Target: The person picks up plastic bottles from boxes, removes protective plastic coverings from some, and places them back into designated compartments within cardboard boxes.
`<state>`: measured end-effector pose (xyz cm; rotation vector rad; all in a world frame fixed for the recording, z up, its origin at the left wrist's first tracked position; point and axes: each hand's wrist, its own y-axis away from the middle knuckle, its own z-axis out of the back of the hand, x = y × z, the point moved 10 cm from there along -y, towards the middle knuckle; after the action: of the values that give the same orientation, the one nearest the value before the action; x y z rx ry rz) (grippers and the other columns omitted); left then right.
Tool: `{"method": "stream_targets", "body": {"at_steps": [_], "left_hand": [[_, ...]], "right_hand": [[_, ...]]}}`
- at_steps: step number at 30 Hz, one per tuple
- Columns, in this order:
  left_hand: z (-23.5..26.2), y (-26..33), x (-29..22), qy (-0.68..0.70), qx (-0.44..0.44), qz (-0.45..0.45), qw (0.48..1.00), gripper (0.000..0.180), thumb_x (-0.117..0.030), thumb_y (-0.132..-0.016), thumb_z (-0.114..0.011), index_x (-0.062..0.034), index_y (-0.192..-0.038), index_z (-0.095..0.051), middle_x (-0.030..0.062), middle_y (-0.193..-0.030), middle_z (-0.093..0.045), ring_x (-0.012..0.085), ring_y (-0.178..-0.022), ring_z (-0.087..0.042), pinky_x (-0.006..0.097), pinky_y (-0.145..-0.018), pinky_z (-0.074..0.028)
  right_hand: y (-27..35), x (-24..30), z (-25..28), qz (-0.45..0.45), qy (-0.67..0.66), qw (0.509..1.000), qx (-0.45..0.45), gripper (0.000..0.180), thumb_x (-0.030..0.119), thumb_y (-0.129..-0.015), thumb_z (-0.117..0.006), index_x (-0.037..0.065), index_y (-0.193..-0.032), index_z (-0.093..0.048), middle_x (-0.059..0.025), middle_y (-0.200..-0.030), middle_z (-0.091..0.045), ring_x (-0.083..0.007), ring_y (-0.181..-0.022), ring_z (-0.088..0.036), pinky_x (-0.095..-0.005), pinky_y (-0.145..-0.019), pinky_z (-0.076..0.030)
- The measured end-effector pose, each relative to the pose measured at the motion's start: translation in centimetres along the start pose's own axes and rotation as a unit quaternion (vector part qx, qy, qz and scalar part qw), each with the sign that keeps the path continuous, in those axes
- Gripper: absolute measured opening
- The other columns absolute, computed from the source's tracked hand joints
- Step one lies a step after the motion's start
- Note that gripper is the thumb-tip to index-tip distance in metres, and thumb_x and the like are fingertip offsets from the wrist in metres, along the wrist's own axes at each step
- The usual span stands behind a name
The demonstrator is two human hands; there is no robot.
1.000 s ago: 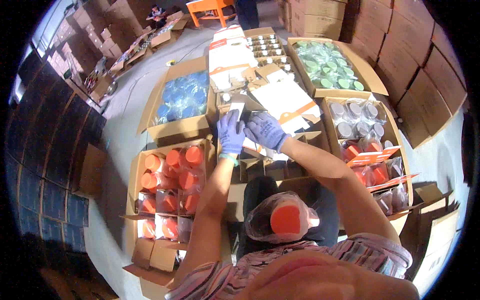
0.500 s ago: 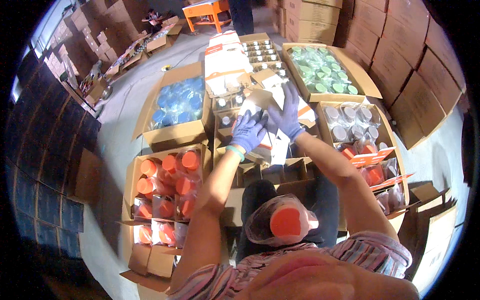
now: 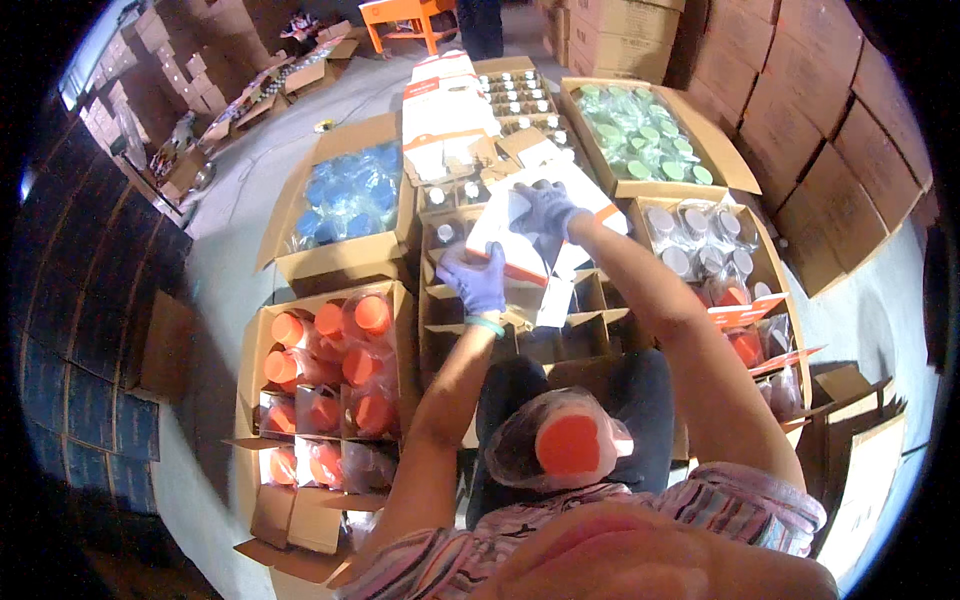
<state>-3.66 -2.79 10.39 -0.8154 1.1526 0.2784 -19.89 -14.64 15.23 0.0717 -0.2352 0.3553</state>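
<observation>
Both gloved hands have moved farther out: the left hand (image 3: 478, 280) and right hand (image 3: 548, 208) each have fingers clamped on a white and orange carton (image 3: 510, 235), held above the open box of bottles (image 3: 450, 330), between the box of orange lids (image 3: 325, 370) on the left and the box of clear jars (image 3: 705, 245) on the right.

I note thin matt rubbery gloves on left hand (image 3: 476, 279) and right hand (image 3: 546, 209), smooth printed card carton (image 3: 512, 240), matt brown corrugated boxes (image 3: 340, 262), glossy orange plastic lids (image 3: 345, 365).

Carton of orange-lidded jars (image 3: 325, 365) (left), green-lidded jars (image 3: 645, 145), blue-lidded jars (image 3: 350, 190), orange table (image 3: 405, 12)
</observation>
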Motion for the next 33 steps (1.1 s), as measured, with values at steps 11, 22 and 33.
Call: {"method": "stream_targets", "body": {"at_steps": [11, 22, 33], "left_hand": [[-5.7, 0.8, 5.2, 0.272, 0.213, 0.249, 0.905, 0.095, -0.032, -0.073, -0.073, 0.0032, -0.144, -0.021, 0.0193, -0.139, -0.036, 0.0273, -0.127, -0.037, 0.038, -0.105, -0.032], [-1.1, 2.4, -0.5, 0.558, 0.243, 0.318, 0.727, 0.046, -0.03, -0.09, -0.058, -0.0023, -0.125, -0.048, 0.0145, -0.118, -0.059, 0.0227, -0.098, -0.063, 0.033, -0.082, -0.052], [3.2, 3.2, -16.2, 0.326, 0.423, -0.247, 0.809, 0.082, -0.068, -0.085, -0.039, 0.0008, -0.129, -0.04, 0.0182, -0.146, -0.033, 0.0304, -0.136, -0.033, 0.044, -0.111, -0.024]], "right_hand": [[0.7, -2.1, -1.7, -0.073, 0.074, 0.994, 0.028, 0.097, 0.053, -0.066, -0.073, 0.014, -0.143, -0.029, -0.021, -0.133, -0.049, -0.0436, -0.119, -0.05, -0.0472, -0.095, -0.044], [10.9, 3.0, 2.4, 0.235, -0.397, 0.883, 0.089, 0.064, 0.046, -0.094, -0.048, 0.011, -0.144, -0.031, -0.0153, -0.136, -0.046, -0.0271, -0.122, -0.047, -0.0392, -0.101, -0.039], [16.3, -7.5, 13.7, 0.109, -0.657, 0.705, -0.244, 0.07, 0.045, -0.094, -0.043, -0.006, -0.14, -0.031, -0.0179, -0.133, -0.048, -0.0238, -0.121, -0.046, -0.0333, -0.105, -0.034]]}}
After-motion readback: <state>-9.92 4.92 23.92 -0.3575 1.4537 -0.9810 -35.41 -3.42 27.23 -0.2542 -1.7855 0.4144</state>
